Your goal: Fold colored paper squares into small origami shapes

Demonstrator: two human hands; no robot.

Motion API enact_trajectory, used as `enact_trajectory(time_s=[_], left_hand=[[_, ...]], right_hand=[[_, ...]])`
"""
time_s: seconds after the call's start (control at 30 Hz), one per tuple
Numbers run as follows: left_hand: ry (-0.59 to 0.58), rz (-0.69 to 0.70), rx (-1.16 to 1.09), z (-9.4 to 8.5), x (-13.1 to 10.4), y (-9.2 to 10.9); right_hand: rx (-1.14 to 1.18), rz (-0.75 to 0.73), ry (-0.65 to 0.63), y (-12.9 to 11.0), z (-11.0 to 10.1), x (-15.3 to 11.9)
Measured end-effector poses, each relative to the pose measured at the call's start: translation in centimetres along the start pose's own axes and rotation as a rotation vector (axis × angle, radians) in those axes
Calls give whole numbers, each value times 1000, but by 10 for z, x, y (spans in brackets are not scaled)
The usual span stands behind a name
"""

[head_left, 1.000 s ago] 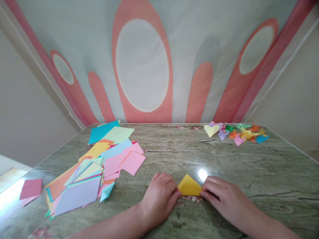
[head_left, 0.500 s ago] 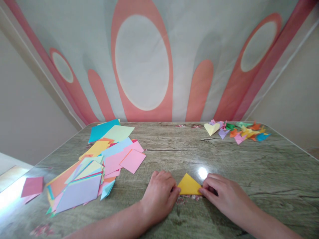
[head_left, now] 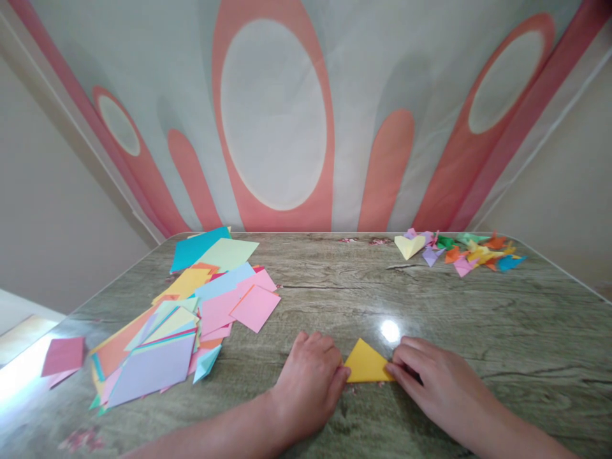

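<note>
A yellow paper (head_left: 367, 363), folded into a triangle with its point facing away from me, lies on the wood-patterned table between my hands. My left hand (head_left: 313, 376) has its fingers curled, with the thumb and forefinger pinching the triangle's left corner. The right corner is pinched between the thumb and fingers of my right hand (head_left: 428, 373). The fingertips cover both corners.
Loose coloured paper sheets (head_left: 153, 373) overlap on the left of the table (head_left: 306, 306). A dark pink square (head_left: 62, 357) lies at the far left. Small folded paper figures (head_left: 478, 254) and a cream paper heart (head_left: 409, 247) are at the back right.
The yellow triangle has come slightly nearer to me, along with both hands. Each hand keeps its pinch on a corner.
</note>
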State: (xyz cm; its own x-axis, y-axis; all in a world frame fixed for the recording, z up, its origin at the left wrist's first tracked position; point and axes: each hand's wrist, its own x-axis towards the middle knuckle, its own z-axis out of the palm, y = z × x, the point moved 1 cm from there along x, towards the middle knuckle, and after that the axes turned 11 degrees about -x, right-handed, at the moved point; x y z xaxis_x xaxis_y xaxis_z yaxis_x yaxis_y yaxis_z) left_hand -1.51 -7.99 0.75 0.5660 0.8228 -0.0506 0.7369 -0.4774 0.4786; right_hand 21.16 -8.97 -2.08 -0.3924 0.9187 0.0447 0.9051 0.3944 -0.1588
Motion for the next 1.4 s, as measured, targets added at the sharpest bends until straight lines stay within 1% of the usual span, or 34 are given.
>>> enact_trajectory(time_s=[0.27, 0.57, 0.87, 1.03, 1.4], left_hand=[[-30, -12, 45, 0, 2, 2], [-67, -11, 101, -3, -4, 10], [-51, -2, 99, 0, -3, 7], [-61, 2, 104, -1, -2, 8], [-58, -5, 103, 1, -1, 7]], right_hand=[[-40, -8, 7, 0, 5, 0], [-40, -10, -6, -1, 6, -3], [-57, 8, -12, -2, 6, -1], [-59, 11, -15, -2, 6, -1], [-85, 0, 23, -1, 6, 0]])
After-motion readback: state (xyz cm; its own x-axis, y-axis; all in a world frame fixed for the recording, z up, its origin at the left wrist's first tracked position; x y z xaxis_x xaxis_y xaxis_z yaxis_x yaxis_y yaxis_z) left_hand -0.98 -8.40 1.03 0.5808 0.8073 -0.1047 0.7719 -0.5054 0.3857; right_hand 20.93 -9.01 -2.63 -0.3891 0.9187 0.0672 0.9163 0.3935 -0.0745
